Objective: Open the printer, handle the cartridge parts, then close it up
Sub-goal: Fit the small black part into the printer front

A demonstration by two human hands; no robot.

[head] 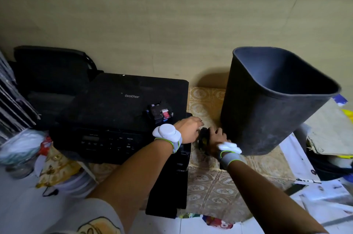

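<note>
A black printer (118, 103) sits on the patterned floor against the wall, lid down. On its lid near the right edge rests a cartridge part (160, 113) with red and blue bits. My left hand (188, 128) reaches over the printer's right front corner, fingers curled at the side; what they touch is hidden. Just right of it, my right hand (217, 136) grips a small black cartridge piece (203, 137) with a yellow spot, held beside the printer's right side. Both wrists wear bands with white pods.
A tall black bin (267, 103) stands right of my hands, almost touching the right one. A black flap or tray (170, 186) juts from the printer toward me. Papers and cardboard (324, 138) lie right. Bags and plates (28, 149) crowd the left.
</note>
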